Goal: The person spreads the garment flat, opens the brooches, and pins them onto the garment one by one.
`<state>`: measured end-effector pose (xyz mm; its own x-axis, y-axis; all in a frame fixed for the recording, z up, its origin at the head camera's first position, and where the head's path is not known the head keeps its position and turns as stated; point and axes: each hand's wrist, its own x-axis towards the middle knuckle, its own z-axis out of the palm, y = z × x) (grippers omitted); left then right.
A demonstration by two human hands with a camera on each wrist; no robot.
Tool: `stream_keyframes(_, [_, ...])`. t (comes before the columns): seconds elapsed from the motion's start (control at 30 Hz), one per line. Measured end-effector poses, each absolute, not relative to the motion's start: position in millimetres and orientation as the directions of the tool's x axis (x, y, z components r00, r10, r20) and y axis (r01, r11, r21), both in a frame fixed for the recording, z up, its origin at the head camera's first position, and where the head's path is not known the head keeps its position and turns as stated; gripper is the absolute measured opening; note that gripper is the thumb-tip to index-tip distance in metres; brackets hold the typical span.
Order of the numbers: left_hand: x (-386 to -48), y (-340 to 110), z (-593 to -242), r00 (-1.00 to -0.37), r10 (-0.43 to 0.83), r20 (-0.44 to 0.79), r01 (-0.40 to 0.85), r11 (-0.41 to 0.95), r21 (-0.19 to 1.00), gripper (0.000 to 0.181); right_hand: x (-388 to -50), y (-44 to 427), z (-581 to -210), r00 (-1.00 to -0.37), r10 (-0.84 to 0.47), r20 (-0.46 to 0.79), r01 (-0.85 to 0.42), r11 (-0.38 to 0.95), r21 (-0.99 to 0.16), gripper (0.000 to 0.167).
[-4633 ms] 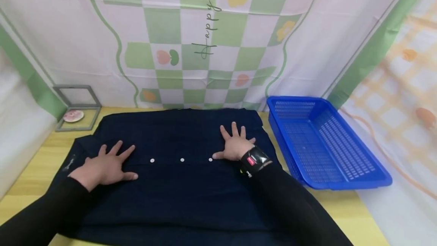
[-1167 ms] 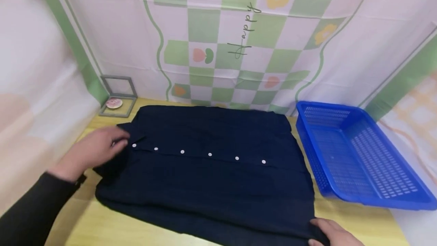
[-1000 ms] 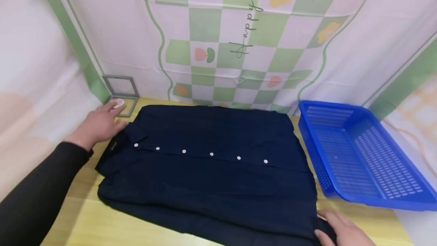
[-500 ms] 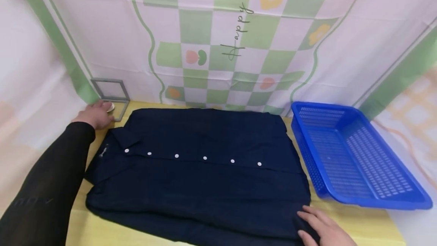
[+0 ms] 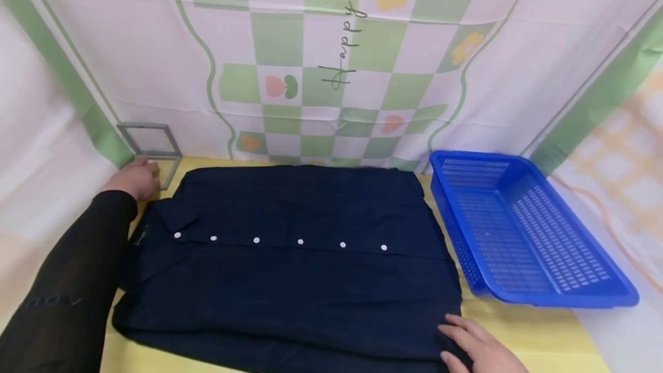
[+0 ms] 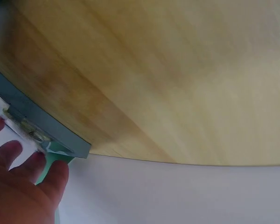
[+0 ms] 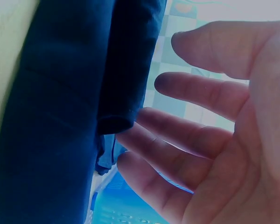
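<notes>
A dark navy button-up shirt lies spread on the table, its collar to the left and a row of white buttons across it. My left hand is at the grey square frame in the back left corner. Its curled fingers hold a small round pinkish-white badge; in the left wrist view a pale edge and a shiny metal clasp of this badge show at the fingertips. The thumb is hidden there. My right hand rests by the shirt's lower right hem, fingers extended and apart, touching the cloth.
A blue perforated basket stands to the right of the shirt. Behind the yellow wood-look table hangs a green-and-white checked curtain. White cloth walls close in both sides.
My left hand has moved from the shirt's collar to the grey frame and taken hold of the badge. The right hand has gone from the shirt's middle to its lower right edge.
</notes>
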<state>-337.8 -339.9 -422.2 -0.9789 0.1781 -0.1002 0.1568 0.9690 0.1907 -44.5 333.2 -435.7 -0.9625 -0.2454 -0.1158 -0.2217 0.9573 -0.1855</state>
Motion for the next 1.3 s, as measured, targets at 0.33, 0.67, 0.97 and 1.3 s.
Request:
stream_keyframes(0.33, [-342,-342,-429,-0.988,0.149,0.033,0.153,0.974,0.169,0.022,-47,337,-446,-0.935,-0.332,-0.122,-0.308,0.934,-0.181,0.041])
stream_keyframes(0.67, [-339,-349,-430,-0.985,0.034,0.167,0.071,0.972,0.223,0.02,-49,334,-450,-0.914,-0.395,-0.091,-0.376,0.91,-0.176,0.038])
stream_keyframes(0.97, [-334,-327,-412,-0.923,-0.026,0.383,0.099,0.947,0.304,0.018,-48,337,-444,-0.926,-0.37,-0.081,-0.353,0.92,-0.168,0.037])
stream_keyframes(1.3, [-300,-271,-380,-0.731,0.187,0.656,0.426,0.876,0.225,0.012,-63,296,-402,-0.901,-0.426,0.081,-0.433,0.886,-0.163,0.032])
